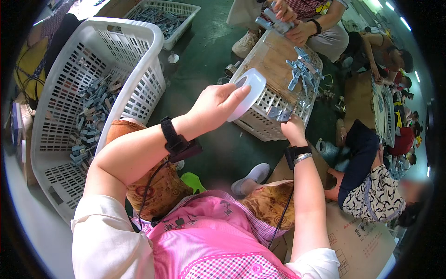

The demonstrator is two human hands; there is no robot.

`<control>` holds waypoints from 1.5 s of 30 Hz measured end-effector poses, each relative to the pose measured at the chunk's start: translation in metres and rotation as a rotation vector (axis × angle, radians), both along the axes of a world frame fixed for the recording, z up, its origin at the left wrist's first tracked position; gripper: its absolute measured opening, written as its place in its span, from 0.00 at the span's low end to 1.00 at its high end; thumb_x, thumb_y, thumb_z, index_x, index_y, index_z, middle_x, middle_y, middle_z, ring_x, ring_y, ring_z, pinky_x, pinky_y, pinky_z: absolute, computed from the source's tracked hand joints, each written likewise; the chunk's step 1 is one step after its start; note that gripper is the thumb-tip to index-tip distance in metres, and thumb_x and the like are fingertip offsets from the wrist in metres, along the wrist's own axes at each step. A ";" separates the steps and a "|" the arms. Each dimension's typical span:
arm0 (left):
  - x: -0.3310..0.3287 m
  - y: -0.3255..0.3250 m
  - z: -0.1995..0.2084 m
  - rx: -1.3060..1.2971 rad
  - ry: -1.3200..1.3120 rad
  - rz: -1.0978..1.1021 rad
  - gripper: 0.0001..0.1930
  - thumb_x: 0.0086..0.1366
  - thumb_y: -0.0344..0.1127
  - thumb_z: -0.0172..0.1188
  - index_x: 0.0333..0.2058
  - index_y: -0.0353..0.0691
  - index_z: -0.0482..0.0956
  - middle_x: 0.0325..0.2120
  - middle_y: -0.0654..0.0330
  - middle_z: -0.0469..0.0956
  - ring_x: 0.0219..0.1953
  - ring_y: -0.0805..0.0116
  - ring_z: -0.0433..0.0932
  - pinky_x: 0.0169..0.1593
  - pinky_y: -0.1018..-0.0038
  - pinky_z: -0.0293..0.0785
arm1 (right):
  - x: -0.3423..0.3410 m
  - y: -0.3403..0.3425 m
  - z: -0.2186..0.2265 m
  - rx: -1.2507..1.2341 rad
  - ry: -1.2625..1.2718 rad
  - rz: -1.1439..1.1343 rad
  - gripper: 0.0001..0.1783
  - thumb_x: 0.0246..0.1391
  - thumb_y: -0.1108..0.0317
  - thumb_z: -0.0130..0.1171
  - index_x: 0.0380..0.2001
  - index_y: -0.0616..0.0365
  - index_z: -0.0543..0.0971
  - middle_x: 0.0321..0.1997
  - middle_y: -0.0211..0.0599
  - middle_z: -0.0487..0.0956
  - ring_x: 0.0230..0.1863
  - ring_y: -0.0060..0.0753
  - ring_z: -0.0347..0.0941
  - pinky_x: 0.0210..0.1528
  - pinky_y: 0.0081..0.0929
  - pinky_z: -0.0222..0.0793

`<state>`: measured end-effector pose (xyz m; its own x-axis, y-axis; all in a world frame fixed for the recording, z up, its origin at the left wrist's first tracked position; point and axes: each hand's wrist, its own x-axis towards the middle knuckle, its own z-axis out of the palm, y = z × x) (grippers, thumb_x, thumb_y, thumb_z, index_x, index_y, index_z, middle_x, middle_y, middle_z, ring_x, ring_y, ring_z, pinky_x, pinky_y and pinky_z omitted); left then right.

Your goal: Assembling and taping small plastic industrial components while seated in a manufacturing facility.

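My left hand is closed around a wide roll of clear tape, holding it in the air by the near edge of an upturned white basket. Lower and to the right, my right hand pinches a small grey metal piece, perhaps a hinge, against that basket's near corner. I cannot tell whether a strip of tape joins the roll to the piece. On the cardboard sheet topping the basket lies a loose pile of bluish-grey metal pieces.
A tall white basket with many metal pieces stands at my left, a shallower one behind it. Across the cardboard, another person's hands hold metal pieces. A person in patterned clothing sits at my right, beside a carton.
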<state>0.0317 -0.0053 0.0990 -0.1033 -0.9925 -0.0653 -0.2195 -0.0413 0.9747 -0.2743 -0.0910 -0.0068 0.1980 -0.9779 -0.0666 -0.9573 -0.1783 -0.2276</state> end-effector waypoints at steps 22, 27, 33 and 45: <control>-0.007 -0.018 -0.047 0.376 0.285 0.020 0.32 0.69 0.59 0.41 0.35 0.32 0.81 0.25 0.57 0.81 0.32 0.72 0.77 0.41 0.76 0.70 | 0.009 -0.003 0.009 0.047 0.126 -0.082 0.11 0.45 0.65 0.55 0.29 0.58 0.82 0.34 0.50 0.80 0.39 0.52 0.77 0.43 0.42 0.73; -0.015 -0.020 -0.066 0.431 0.217 0.005 0.33 0.68 0.60 0.42 0.36 0.31 0.81 0.25 0.56 0.81 0.31 0.71 0.77 0.40 0.76 0.71 | 0.009 0.003 0.006 0.024 0.117 -0.035 0.11 0.45 0.66 0.55 0.32 0.57 0.81 0.34 0.49 0.81 0.38 0.51 0.77 0.43 0.41 0.74; -0.012 -0.020 -0.082 0.438 0.180 -0.015 0.34 0.67 0.62 0.41 0.34 0.30 0.80 0.22 0.54 0.81 0.28 0.68 0.79 0.36 0.75 0.72 | 0.005 0.007 0.005 0.007 0.062 0.008 0.11 0.42 0.68 0.56 0.29 0.60 0.80 0.32 0.50 0.80 0.37 0.51 0.77 0.42 0.41 0.73; -0.012 -0.023 -0.077 0.474 0.139 0.025 0.35 0.68 0.63 0.39 0.29 0.32 0.79 0.20 0.54 0.80 0.26 0.67 0.80 0.34 0.74 0.73 | 0.002 0.005 -0.003 0.030 0.061 -0.026 0.11 0.41 0.68 0.56 0.29 0.58 0.81 0.33 0.49 0.80 0.38 0.51 0.77 0.43 0.40 0.74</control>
